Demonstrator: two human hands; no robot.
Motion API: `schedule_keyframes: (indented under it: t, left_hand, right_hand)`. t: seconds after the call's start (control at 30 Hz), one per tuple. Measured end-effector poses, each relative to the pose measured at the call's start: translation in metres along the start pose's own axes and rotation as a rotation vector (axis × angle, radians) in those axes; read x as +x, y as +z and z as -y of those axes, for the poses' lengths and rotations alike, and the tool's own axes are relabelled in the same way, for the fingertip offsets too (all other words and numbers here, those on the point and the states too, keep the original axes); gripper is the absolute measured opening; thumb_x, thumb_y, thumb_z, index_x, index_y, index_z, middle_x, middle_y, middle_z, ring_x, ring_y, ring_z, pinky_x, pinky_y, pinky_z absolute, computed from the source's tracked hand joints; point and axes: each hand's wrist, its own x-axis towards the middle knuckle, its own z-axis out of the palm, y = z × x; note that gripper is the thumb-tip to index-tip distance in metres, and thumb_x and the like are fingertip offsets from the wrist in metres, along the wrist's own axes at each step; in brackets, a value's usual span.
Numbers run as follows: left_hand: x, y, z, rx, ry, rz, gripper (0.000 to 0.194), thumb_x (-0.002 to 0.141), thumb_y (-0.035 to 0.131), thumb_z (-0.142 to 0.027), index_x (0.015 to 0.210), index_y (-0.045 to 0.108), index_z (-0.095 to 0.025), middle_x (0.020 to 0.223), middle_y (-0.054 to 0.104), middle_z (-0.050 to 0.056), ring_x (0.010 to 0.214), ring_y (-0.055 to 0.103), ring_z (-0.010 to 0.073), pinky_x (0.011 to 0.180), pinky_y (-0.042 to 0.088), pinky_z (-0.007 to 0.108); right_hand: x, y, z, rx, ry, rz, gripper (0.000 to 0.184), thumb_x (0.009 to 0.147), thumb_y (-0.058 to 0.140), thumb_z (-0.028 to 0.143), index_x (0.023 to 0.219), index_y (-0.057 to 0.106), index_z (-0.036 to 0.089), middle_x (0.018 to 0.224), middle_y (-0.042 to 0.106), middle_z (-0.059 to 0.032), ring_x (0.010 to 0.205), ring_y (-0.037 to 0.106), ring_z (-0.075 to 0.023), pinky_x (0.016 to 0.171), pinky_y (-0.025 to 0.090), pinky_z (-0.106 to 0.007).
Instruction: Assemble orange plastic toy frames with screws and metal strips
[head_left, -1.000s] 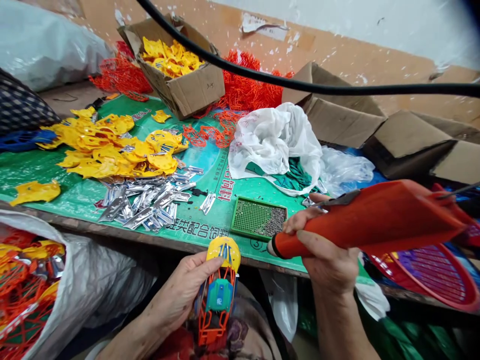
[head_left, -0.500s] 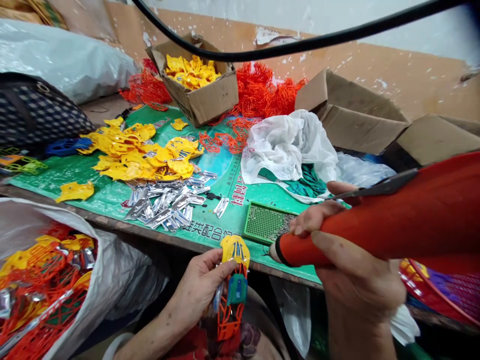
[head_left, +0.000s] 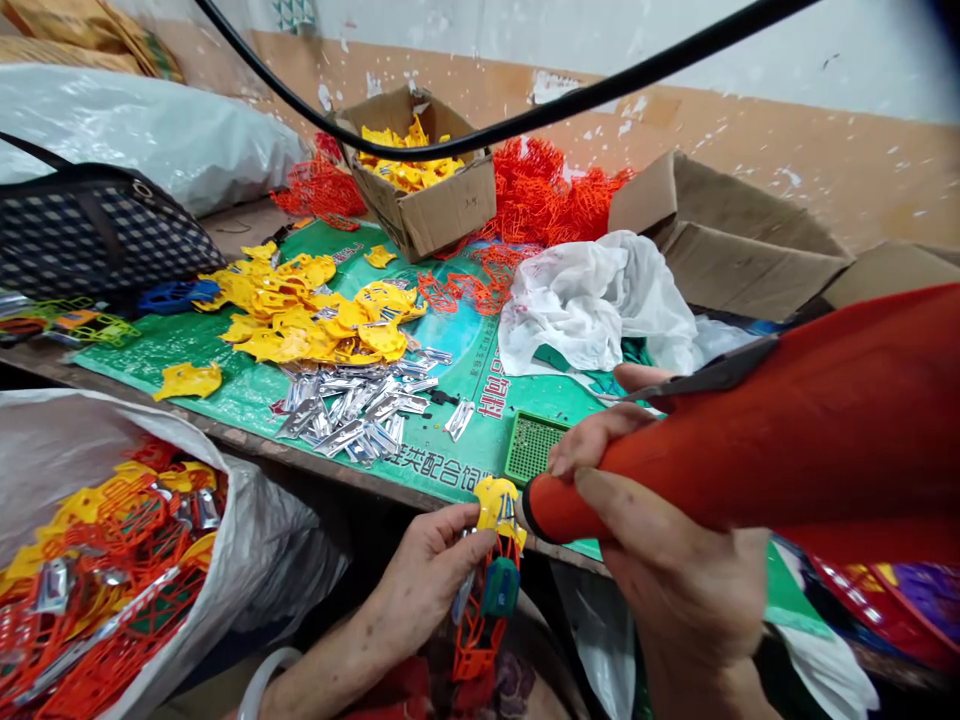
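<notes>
The yellow-and-orange assembly [head_left: 498, 588] was held just before the near edge of a green sheet [head_left: 244, 400], its yellow top pinched between thumb and fingers of the left hand [head_left: 424, 570], the orange frame hanging below them. The right hand [head_left: 664, 560] was wrapped round a red power tool [head_left: 795, 430], tip at the yellow top; contact uncertain. Black characters, 类配合饲 legible, ran along the sheet. Behind stood a carton [head_left: 450, 208] and a flaking orange-and-white wall [head_left: 750, 125].

Red tool [head_left: 750, 450] before tray [head_left: 532, 446], seemingly room leftward
</notes>
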Motion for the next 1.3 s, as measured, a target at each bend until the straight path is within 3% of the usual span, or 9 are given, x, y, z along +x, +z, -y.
schedule_keyframes:
  t: [0.17, 0.73, 1.0, 1.3]
  left_hand:
    - [0.001, 0.003, 0.0, -0.015, 0.027, -0.008, 0.032, 0.07, 0.08, -0.039, 0.091, 0.077, -0.015, 0.074, 0.07, 0.002, 0.067, 0.056, 0.0137, 0.063, 0.044, 0.022]
    - [0.006, -0.003, 0.012, -0.009, 0.063, -0.028, 0.039, 0.071, 0.079, -0.048, 0.091, 0.073, -0.015, 0.081, 0.068, 0.002, 0.067, 0.056, 0.0132, 0.065, 0.044, 0.024]
    - [0.008, -0.002, 0.012, 0.025, 0.037, -0.101, 0.042, 0.072, 0.074, -0.055, 0.079, 0.068, -0.015, 0.061, 0.051, -0.003, 0.058, 0.047, 0.0123, 0.056, 0.041, 0.024]
    - [0.011, -0.004, 0.017, 0.016, 0.031, -0.119, 0.038, 0.076, 0.072, -0.051, 0.081, 0.069, -0.013, 0.066, 0.058, -0.001, 0.057, 0.046, 0.01, 0.054, 0.036, 0.021]
  right_hand:
    - [0.0, -0.002, -0.003, -0.043, 0.021, 0.028, 0.008, 0.077, 0.07, 0.02, 0.076, 0.064, 0.025, 0.083, 0.061, -0.0017, 0.075, 0.059, -0.0193, 0.077, 0.053, -0.042]
    - [-0.002, 0.009, -0.001, -0.017, 0.038, -0.022, 0.01, 0.072, 0.068, 0.014, 0.07, 0.061, 0.021, 0.075, 0.06, 0.0005, 0.071, 0.059, -0.0171, 0.074, 0.052, -0.038]
    - [-0.003, 0.007, 0.0, -0.039, 0.055, -0.004, 0.007, 0.074, 0.067, 0.018, 0.07, 0.063, 0.021, 0.077, 0.059, -0.0012, 0.074, 0.059, -0.018, 0.075, 0.053, -0.038]
    - [-0.004, 0.006, 0.0, -0.085, 0.029, -0.022, 0.009, 0.075, 0.066, 0.02, 0.068, 0.062, 0.023, 0.078, 0.061, -0.0015, 0.074, 0.059, -0.0183, 0.077, 0.054, -0.038]
